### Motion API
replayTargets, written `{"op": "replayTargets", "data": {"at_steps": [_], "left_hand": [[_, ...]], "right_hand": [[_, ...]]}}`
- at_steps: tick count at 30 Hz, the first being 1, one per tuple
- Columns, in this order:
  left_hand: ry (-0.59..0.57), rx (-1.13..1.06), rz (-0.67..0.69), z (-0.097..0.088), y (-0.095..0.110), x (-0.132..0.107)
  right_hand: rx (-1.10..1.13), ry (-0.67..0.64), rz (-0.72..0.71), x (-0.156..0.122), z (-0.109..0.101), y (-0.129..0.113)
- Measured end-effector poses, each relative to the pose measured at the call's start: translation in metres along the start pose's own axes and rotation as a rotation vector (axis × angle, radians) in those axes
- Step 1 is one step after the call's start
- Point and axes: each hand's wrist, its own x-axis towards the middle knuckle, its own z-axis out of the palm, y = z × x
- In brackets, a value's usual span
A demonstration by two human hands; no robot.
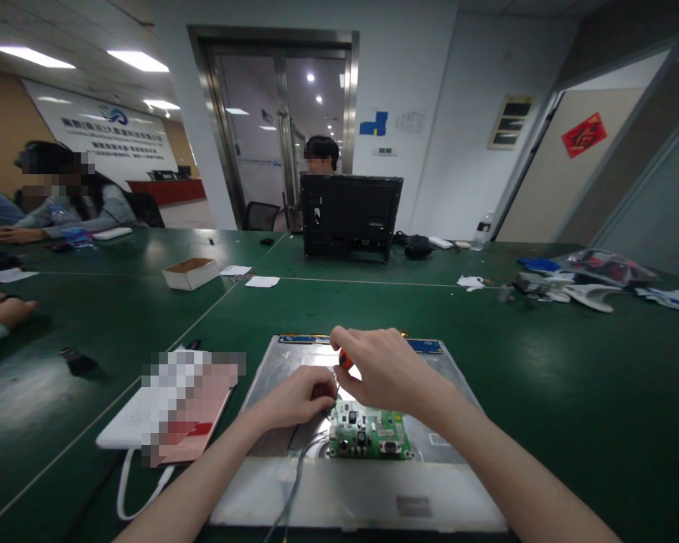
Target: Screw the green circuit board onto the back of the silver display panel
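Observation:
My right hand [390, 368] grips a screwdriver [345, 360] by its red and black handle, its thin shaft pointing down toward the upper left corner of a green circuit board [373, 431]. Beside the shaft, the fingers of my left hand [299, 396] are pinched together at that same corner; what they hold, if anything, is hidden. The board lies on the silvery back of a flat display panel [351, 490]. Grey cables [299, 483] run from the board's left side over the panel's near edge. A blue circuit strip [427, 346] lines the far edge.
Left of the panel lie a white device [124, 415] with a white cable and a pink item [218, 392]. Farther off are a small box [191, 273], a black monitor frame [351, 215], and assorted parts [591, 294] at right. Two people sit across; another person's hand [11, 309] rests at left.

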Motion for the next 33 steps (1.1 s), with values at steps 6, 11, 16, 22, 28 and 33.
{"op": "replayTargets", "data": {"at_steps": [6, 11, 16, 22, 28, 33], "left_hand": [[-0.005, -0.005, -0.022, 0.0009, -0.0016, -0.0001], [0.014, 0.031, 0.007, 0.0001, -0.0025, 0.0002], [0.003, -0.004, -0.013, -0.0001, 0.0002, -0.0001], [0.001, 0.013, -0.005, 0.0007, -0.0021, 0.0002], [0.006, -0.012, 0.01, 0.0, -0.0007, 0.0003], [-0.001, 0.015, -0.003, -0.0007, 0.0005, -0.0003]], "right_hand": [[-0.037, 0.01, 0.01, 0.0007, 0.0008, 0.0003], [-0.012, 0.008, 0.009, 0.0002, 0.0, -0.0009], [-0.026, 0.007, -0.001, 0.0007, 0.0008, 0.0014], [-0.015, 0.029, 0.005, -0.0004, 0.0002, 0.0005], [-0.012, 0.011, 0.007, 0.0002, 0.0007, 0.0002], [-0.016, 0.011, 0.023, 0.0009, 0.0023, 0.0007]]}}
